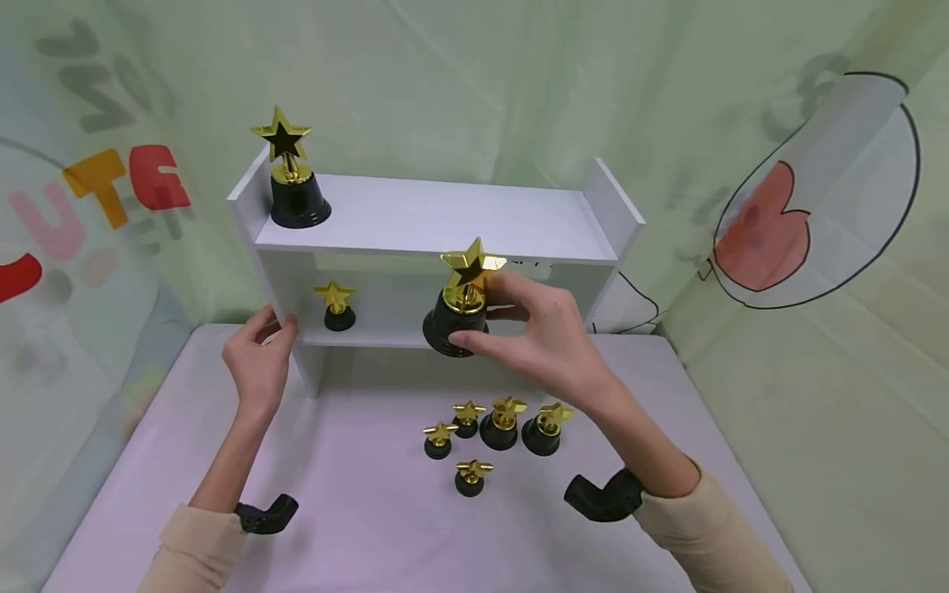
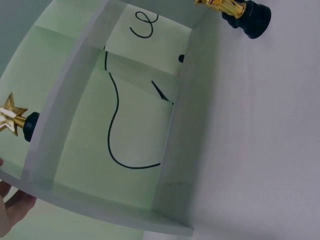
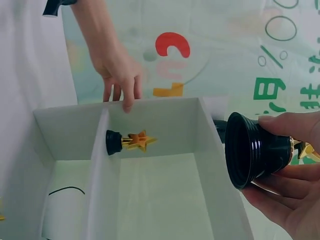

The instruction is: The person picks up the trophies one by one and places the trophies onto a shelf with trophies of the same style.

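My right hand (image 1: 552, 338) holds a large star trophy (image 1: 452, 319) by its black base, thumb on one side and fingers on the other. The gold star points up, level with the front of the white shelf unit (image 1: 437, 218). In the right wrist view the hollow underside of the held trophy (image 3: 240, 152) shows. At the unit's left side panel, my left hand (image 1: 259, 358) grips the edge between thumb and fingers. Just right of that hand, a small star trophy (image 1: 339, 316) stands on the lower shelf. Another large trophy (image 1: 298, 198) stands at the upper shelf's left end.
Several star trophies, large (image 1: 499, 430) and small (image 1: 469, 482), stand on the pale table (image 1: 371, 511) in front of the unit. Behind is a light green curtain (image 1: 460, 99) with printed letters at left. A thin black cable (image 1: 641, 294) runs beside the unit's right side.
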Motion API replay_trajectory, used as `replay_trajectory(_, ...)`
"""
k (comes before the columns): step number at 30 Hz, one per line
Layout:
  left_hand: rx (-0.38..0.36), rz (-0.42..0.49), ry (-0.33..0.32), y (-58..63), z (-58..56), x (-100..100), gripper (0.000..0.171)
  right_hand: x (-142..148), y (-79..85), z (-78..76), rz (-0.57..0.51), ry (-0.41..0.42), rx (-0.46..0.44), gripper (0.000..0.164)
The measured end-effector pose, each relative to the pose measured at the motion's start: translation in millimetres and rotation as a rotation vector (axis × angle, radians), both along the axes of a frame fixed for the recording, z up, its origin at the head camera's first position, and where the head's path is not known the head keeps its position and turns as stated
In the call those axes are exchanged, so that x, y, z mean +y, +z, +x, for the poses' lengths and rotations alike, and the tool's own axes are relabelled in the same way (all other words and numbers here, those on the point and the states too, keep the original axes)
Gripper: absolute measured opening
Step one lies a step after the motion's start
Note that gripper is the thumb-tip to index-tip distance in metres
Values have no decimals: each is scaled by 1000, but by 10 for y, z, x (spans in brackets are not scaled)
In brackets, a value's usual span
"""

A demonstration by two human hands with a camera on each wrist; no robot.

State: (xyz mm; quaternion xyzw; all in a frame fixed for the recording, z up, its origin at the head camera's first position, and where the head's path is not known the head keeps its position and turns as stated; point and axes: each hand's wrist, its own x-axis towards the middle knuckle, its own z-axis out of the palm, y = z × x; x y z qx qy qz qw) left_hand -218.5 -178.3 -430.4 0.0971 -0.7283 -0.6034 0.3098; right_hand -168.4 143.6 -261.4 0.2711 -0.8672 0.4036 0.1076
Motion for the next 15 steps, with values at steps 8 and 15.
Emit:
replay_trajectory(8, 16, -35, -1, 29, 17, -32, 31, -204, 225, -184, -8, 17, -19, 43)
replay_trajectory(15, 17, -29, -10, 37, 8, -20, 31, -365, 388, -315, -54, 23, -46, 41)
